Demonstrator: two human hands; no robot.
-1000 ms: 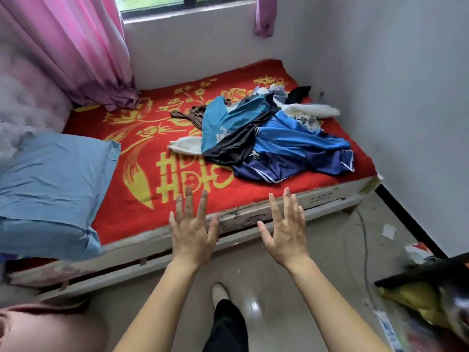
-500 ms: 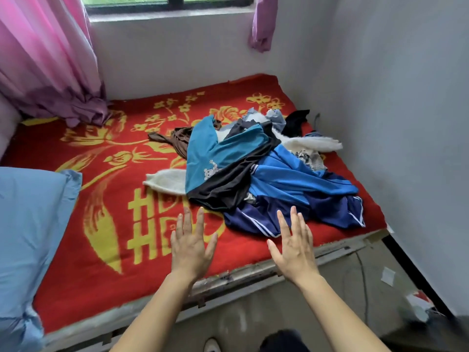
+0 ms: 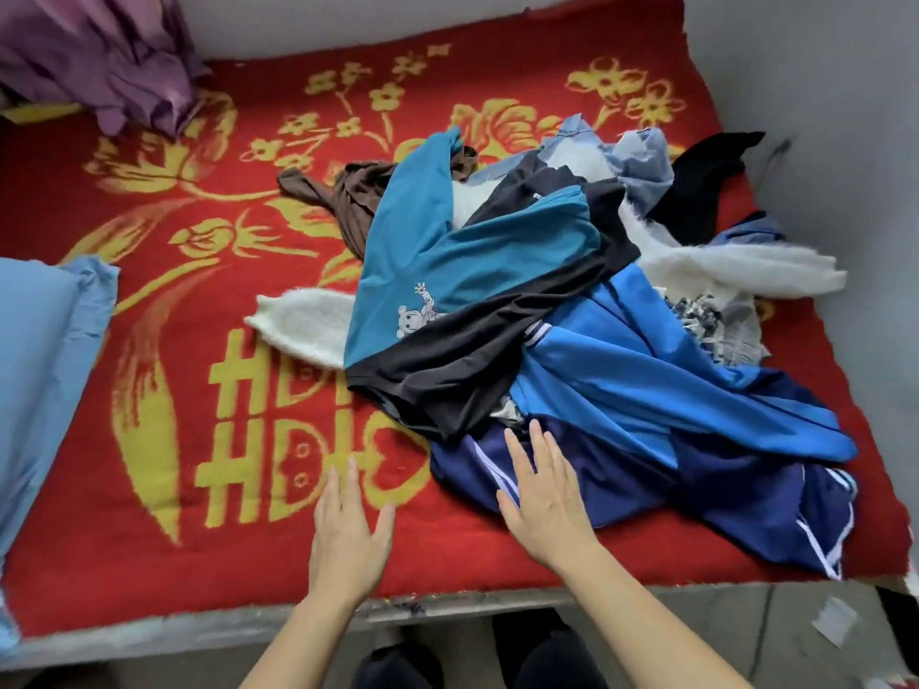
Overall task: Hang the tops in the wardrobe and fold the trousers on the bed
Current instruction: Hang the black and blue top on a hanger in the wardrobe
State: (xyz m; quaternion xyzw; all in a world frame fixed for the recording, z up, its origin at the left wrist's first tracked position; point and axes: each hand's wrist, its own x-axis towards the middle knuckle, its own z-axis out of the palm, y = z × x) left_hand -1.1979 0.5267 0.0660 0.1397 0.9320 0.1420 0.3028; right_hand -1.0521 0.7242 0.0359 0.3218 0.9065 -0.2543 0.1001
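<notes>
Here both hands are spread: left hand [image 3: 348, 534] above yellow characters [image 3: 258, 440] on the blanket [image 3: 74, 564], right hand [image 3: 547, 509] over a navy garment [image 3: 696, 489].

Yellow double-happiness character [image 3: 298, 435] (partly covered) on red blanket [image 3: 149, 564].

bed [image 3: 149, 634]: covered by red blanket [image 3: 238, 564], yellow pattern | clothes pile [image 3: 572, 315]: centre-right; teal top [image 3: 447, 271] on top, bright blue jacket [image 3: 646, 380], navy striped garment [image 3: 721, 494] nearest | left hand [image 3: 348, 534]: lower centre, fingers straight, over blanket | right hand [image 3: 547, 504]: fingers straight, over navy striped garment's near edge | blue pillow [image 3: 40, 365]: left edge | purple curtain [image 3: 99, 57]: upper left
</notes>
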